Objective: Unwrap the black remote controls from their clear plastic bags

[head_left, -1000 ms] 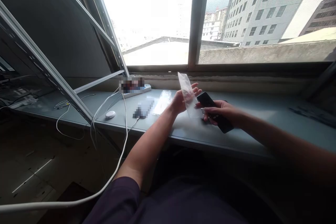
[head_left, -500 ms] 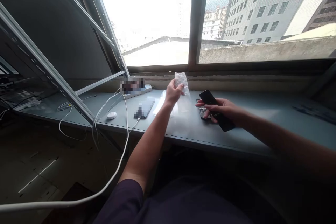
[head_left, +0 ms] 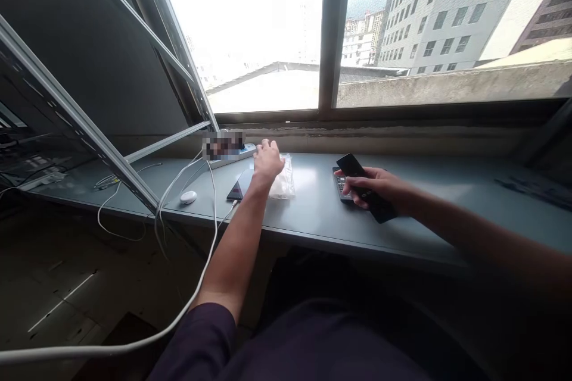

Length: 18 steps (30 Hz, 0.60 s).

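Observation:
My left hand [head_left: 268,161] is over the desk, its fingers apart and bent, just above or touching a clear plastic bag [head_left: 283,181] that lies flat there. Beneath the hand and wrist, a dark phone [head_left: 235,191] is partly hidden, with a white cable plugged into its near end. My right hand [head_left: 373,183] grips a flat, long black cover-like piece [head_left: 383,209], tilted, thumb across it. Just behind and left of that piece, a dark calculator [head_left: 340,181] with rows of keys lies on the desk, partly covered by my fingers.
A white round puck [head_left: 188,197] lies on the grey desk [head_left: 313,214] left of the phone. White cables loop past the desk edge near a power strip [head_left: 232,156], partly pixelated. A slanted metal frame [head_left: 89,119] stands left; a window [head_left: 268,30] is behind.
My left hand has moved left and down and let go of the plastic bag, which now lies on the desk. My right hand still holds the black piece, nearly unmoved.

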Motion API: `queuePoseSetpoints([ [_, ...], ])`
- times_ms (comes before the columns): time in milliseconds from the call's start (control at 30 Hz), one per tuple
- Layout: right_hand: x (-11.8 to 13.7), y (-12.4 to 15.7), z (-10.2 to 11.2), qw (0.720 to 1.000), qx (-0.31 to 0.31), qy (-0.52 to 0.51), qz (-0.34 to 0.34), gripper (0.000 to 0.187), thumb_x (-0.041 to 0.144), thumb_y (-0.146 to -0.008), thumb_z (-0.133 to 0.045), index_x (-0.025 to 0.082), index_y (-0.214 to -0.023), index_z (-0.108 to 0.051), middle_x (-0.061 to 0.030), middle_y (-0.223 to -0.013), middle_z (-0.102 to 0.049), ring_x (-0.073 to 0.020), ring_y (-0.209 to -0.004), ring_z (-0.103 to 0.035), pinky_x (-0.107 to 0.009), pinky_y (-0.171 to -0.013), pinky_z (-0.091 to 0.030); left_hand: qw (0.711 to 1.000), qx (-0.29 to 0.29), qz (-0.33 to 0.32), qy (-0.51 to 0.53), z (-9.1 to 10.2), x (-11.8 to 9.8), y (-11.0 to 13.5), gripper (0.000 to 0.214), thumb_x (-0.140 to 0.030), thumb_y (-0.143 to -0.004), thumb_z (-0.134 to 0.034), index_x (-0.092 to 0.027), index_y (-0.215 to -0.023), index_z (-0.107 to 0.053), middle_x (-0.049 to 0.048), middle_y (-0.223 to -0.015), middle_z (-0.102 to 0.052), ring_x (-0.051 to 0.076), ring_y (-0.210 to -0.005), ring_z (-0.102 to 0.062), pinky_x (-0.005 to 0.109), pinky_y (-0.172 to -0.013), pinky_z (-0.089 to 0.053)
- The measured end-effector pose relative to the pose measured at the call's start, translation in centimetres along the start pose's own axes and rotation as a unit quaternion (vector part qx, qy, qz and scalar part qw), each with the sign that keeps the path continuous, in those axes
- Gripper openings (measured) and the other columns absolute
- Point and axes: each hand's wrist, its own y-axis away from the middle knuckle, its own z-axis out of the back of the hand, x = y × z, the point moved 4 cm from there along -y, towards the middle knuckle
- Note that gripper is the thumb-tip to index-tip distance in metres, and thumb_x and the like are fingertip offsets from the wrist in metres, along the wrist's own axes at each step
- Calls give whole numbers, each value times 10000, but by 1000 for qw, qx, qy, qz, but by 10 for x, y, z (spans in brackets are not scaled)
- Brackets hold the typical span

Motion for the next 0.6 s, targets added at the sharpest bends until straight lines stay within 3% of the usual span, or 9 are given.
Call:
queuePoseSetpoints([
  [33,-1,0,0,1000,2,-4,-1,479,432,-904,-1025,201,-1281,-842,-81,-945,-811,-168,-635,-667,-280,-515,-571,998,-18,-34,46,0,-12,1,591,-372,-1004,-842,-163,-1538,-698,257,-1792,-528,459,-1659,-461,563,-1351,-385],
  [100,-2,-1,-1,1000,3,-8,-2,449,439,-909,-1019,205,-1243,-832,-49,-900,-775,-151,-608,-637,-275,-511,-558,975,0,-99,199,-7,-40,5,461,-483,-1097,-741,-180,-1443,-777,230,-1623,-696,421,-1568,-578,524,-1325,-429],
  [133,-2,-1,-1,1000,2,-9,-1,443,445,-906,-1021,205,-1223,-825,-36,-882,-758,-143,-596,-624,-273,-510,-553,949,39,-119,288,-15,-56,7,433,-533,-1121,-702,-190,-1355,-823,208,-1467,-788,399,-1462,-668,494,-1271,-484],
  [200,-3,-2,-1,1000,0,-13,-4,450,471,-898,-1030,204,-1185,-810,-24,-861,-739,-139,-591,-619,-273,-520,-558,871,142,-142,448,-36,-90,14,428,-596,-1111,-707,-216,-1213,-874,151,-1244,-860,352,-1303,-760,436,-1148,-563],
  [267,-3,-2,1,1000,-3,-17,-9,462,507,-886,-1040,203,-1124,-785,-29,-844,-733,-148,-605,-630,-274,-533,-569,799,227,-154,535,-56,-119,24,396,-565,-1054,-803,-199,-1183,-883,135,-1214,-868,313,-1188,-789,401,-1053,-592],
  [333,-4,-3,5,1000,-13,-18,-14,460,524,-888,-1038,208,-1075,-762,-43,-834,-736,-168,-629,-648,-283,-547,-588,757,268,-142,578,-72,-139,32,388,-511,-1008,-877,-159,-1171,-880,147,-1144,-873,286,-1071,-798,389,-997,-600],
  [467,-7,-7,13,999,-36,-27,-30,373,510,-965,-964,221,-1078,-757,-70,-845,-753,-205,-643,-668,-319,-561,-619,706,267,-105,648,-86,-148,39,398,-480,-1022,-880,-149,-1242,-852,152,-1104,-876,272,-1045,-814,382,-977,-616],
  [600,-11,-13,15,996,-32,-78,-26,306,538,-1098,-760,241,-1174,-763,-89,-936,-790,-226,-652,-678,-353,-573,-626,704,204,-84,675,-91,-134,33,400,-487,-1063,-817,-183,-1324,-814,140,-1167,-884,244,-1016,-817,332,-896,-614],
])
